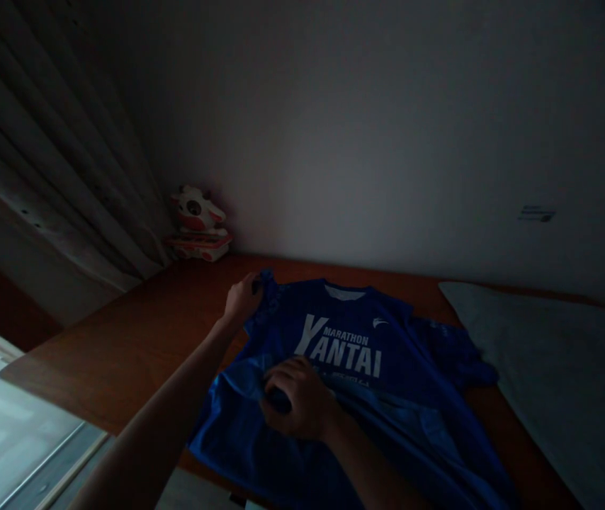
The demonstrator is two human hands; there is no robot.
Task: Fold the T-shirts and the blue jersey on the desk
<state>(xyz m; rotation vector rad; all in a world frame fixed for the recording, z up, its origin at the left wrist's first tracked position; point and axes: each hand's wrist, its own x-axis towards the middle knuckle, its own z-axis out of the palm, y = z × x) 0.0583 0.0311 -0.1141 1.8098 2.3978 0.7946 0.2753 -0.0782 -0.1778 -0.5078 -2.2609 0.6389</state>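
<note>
A blue T-shirt [329,304] printed with white "MARATHON YANTAI" lettering lies front side up, its collar toward the wall. My left hand [243,296] is closed on the end of the sleeve at the shirt's left. Over the lower front, my right hand [300,400] has curled fingers pinching a fold of the fabric. Around that hand the cloth is bunched and raised in loose folds. The other sleeve [456,350] lies spread out to the right.
The shirt rests on a brown wooden surface [175,319] against a grey wall [360,142]. A red and white cow-shaped toy [199,223] stands at the back left, near a curtain [52,142]. A grey-green cloth [562,368] lies at the right.
</note>
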